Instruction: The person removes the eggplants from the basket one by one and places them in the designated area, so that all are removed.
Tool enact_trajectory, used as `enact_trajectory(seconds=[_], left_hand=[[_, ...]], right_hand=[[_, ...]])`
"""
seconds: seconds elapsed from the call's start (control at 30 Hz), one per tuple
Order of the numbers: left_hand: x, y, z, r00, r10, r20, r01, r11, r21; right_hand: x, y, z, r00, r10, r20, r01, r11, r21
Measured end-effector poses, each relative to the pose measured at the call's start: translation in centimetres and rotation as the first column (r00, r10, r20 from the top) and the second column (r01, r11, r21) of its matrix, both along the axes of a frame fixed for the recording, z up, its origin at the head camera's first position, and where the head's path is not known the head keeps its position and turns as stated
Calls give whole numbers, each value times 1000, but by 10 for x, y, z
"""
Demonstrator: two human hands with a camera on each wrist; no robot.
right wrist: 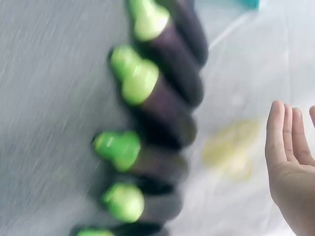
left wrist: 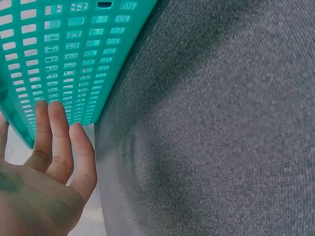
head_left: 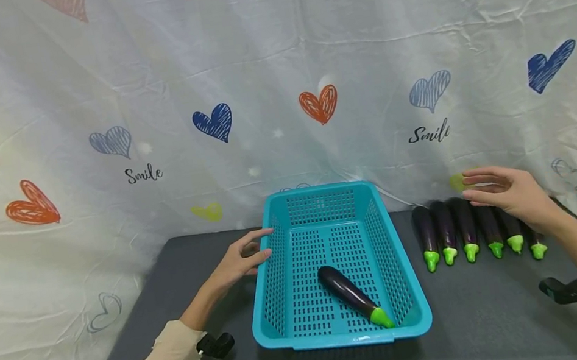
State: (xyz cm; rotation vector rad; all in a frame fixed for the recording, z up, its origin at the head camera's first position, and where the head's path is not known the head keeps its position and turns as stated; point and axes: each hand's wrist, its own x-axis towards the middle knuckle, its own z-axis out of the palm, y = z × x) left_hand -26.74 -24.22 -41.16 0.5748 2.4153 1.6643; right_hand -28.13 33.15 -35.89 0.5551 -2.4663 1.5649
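A turquoise plastic basket (head_left: 339, 342) with slotted walls stands on the dark table, and one purple eggplant (head_left: 345, 289) with a green stem end lies inside it. My left hand (head_left: 241, 257) is at the basket's left rim, fingertips touching it. In the left wrist view, relaxed fingers (left wrist: 59, 132) extend along the outside of the slotted wall (left wrist: 74, 54). My right hand (head_left: 512, 194) hovers over a row of several eggplants (head_left: 466, 225) on the right, holding nothing. The right wrist view shows this hand (right wrist: 293, 167) with fingers extended, apart from the blurred eggplants (right wrist: 162, 105).
Behind the table hangs a white cloth (head_left: 262, 73) printed with hearts and the word Smile. The grey tabletop (head_left: 479, 313) extends in front of the row of eggplants. Dark wrist-camera straps (head_left: 214, 344) sit at both cuffs.
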Motion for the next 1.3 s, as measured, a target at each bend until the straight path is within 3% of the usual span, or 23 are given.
enact_trajectory(seconds=[0.23,0.4,0.67,0.87,1.3], left_hand=[[0,0,2,1000,4,-18,-5,1000,-12],[0,0,4,999,6,-38,-7,1000,-22],[0,0,6,999,7,-39,-9,999,-31],[0,0,5,999,12,-32,-13,1000,-28],[1,0,5,1000,19,-17,-19,1000,-18]], right_hand=[[3,-41,14,999,48,-6,-47,997,56],[4,-65,22,988,152,-7,-152,987,51],[-2,-102,27,953,303,-21,-301,951,67],[-10,-133,28,905,426,-10,-425,904,51],[-14,-193,36,843,537,23,-537,842,50]])
